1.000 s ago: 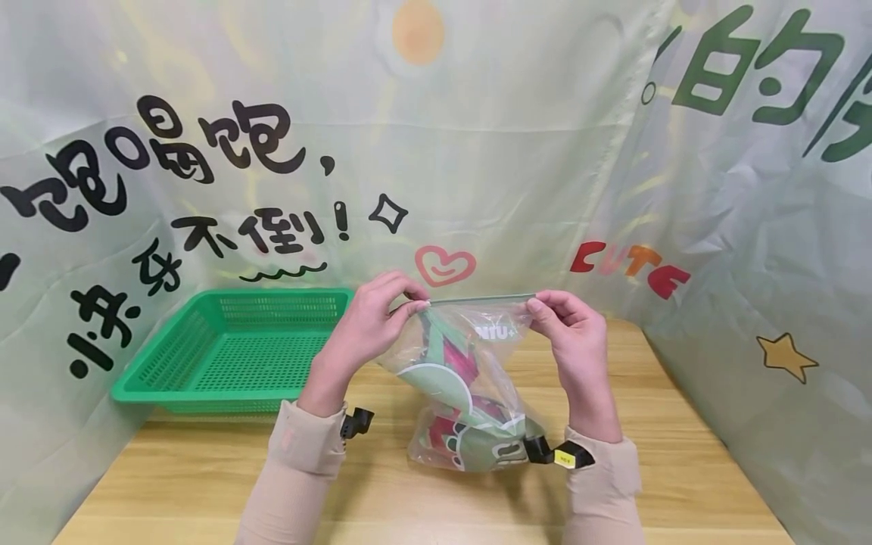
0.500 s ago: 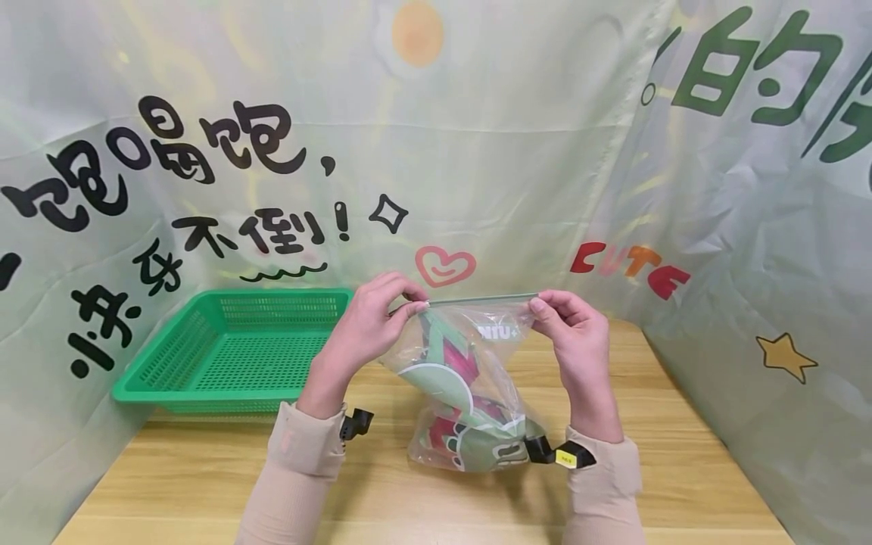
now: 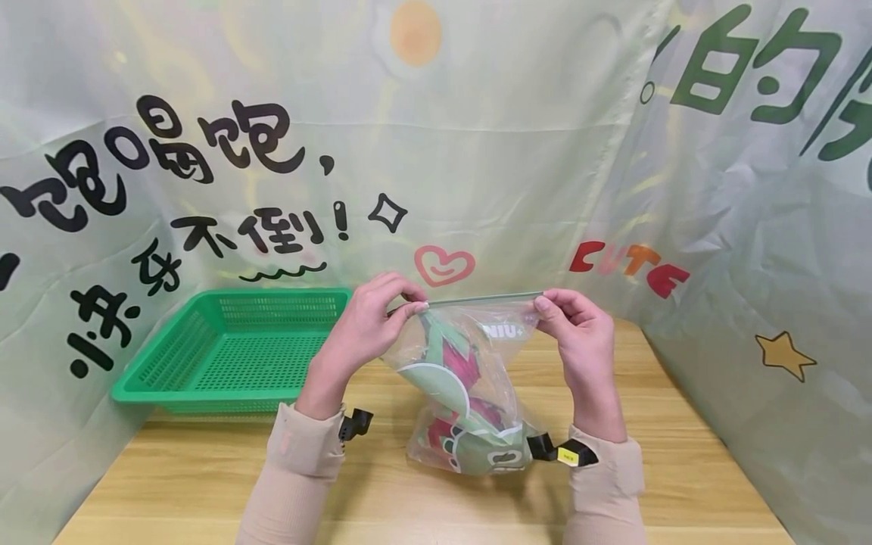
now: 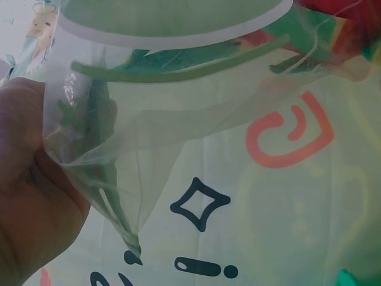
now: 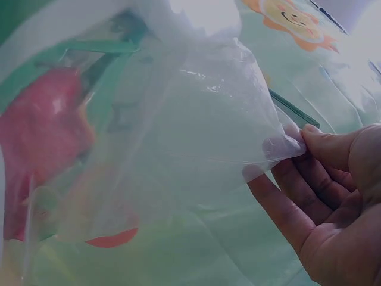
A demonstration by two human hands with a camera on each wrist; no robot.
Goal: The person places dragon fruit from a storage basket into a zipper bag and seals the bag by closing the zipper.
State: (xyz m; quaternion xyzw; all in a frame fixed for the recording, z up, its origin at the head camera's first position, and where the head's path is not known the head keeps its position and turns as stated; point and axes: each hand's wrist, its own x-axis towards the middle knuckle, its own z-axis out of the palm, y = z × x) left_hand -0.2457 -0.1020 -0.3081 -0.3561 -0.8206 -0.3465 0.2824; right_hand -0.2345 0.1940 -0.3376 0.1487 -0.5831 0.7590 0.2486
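Note:
A clear zip bag (image 3: 431, 382) with a green cartoon print and white lettering stands on the wooden table, its top edge pulled taut between both hands. Along that edge runs a green zip strip (image 3: 485, 297). My left hand (image 3: 371, 322) pinches the strip's left end between thumb and fingers. At the opposite corner, the thumb and fingertips of my right hand (image 3: 582, 333) pinch the film; the right wrist view shows that corner of the bag (image 5: 220, 131) up close. Inside are red and green things (image 5: 47, 125), blurred by the plastic.
A green perforated plastic basket (image 3: 266, 371) stands at the left back of the table (image 3: 681, 462). Printed cloth (image 3: 504, 151) with lettering and drawings hangs behind and along both sides. A small black device (image 3: 575, 454) sits on each wrist.
My right hand has slid slightly rightward along the bag's top edge, and more of the zip strip shows between the hands. My left hand stays in place.

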